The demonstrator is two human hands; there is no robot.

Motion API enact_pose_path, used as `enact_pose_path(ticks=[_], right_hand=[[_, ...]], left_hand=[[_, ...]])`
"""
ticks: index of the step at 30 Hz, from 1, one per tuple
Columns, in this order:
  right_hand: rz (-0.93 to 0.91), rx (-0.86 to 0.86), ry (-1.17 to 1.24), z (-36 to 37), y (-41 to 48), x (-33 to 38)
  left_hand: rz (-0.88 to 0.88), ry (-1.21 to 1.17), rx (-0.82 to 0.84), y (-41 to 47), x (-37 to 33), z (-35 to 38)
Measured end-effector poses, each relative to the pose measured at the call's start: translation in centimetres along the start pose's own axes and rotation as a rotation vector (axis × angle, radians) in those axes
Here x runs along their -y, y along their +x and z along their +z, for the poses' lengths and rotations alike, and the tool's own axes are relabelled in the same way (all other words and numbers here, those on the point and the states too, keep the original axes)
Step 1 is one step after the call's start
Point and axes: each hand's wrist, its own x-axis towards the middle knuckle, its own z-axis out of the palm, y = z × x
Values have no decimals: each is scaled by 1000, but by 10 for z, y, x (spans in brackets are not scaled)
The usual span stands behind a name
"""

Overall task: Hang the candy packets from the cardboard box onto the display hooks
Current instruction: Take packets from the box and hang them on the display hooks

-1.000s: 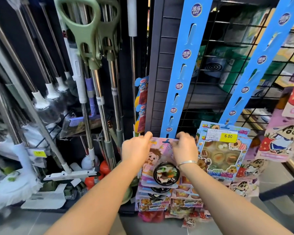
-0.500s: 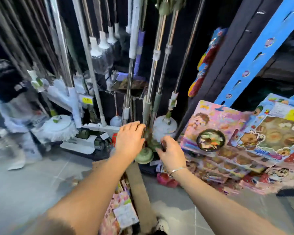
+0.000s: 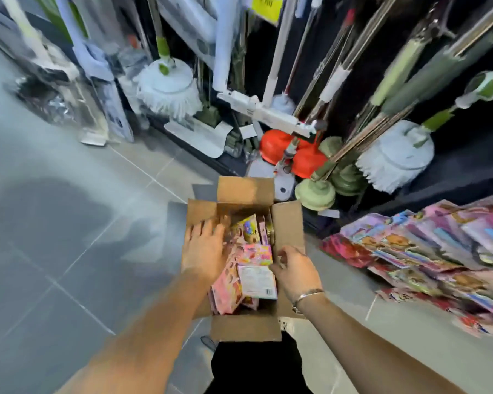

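While the view was blurred by motion, a grey tiled floor (image 3: 54, 223) filled the left side, and a round white mop head (image 3: 168, 89) sat on the dark shelving behind it, among upright mop handles. Just right of that floor, the left hand (image 3: 204, 251) reached down into the left part of an open cardboard box (image 3: 246, 327) that stood on the tiles with its four flaps folded out. Its fingers (image 3: 204, 227) were straight and spread, lying flat over the pink candy packets (image 3: 251, 231) inside, curled round none of them; whether they pressed on the packets I could not tell. The packets stood and leaned in a loose pile filling the box, and one packet with a white label (image 3: 256, 281) lay face down on top, towards the near right corner. Beyond the box, red plungers (image 3: 276, 146) and pale green plungers (image 3: 315, 194) stood at the foot of the shelving. The right hand (image 3: 296, 274) was over the box's right wall, its fingers (image 3: 285, 251) loosely curled and the thumb right at the edge of the labelled packet; whether it had hold of that packet I could not tell. A silver bracelet (image 3: 308, 294) ringed that wrist. Further right sat a second white mop head (image 3: 393, 157), and below it, rows of hung packets (image 3: 410, 251) overlapped along the right edge.
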Motion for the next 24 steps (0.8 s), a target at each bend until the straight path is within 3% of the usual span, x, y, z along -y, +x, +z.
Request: enact_pose_path(ticks=[10,18,24], right_hand=[[113,221,-137,104,121,-60],[132,149,-140,165,208,-123],[115,98,53,187,225,-146]], left_hand=[[-111,-12,285,29,36,160],[-81,-87,442,67,14,268],[-72,-16,439,75,-10,307]])
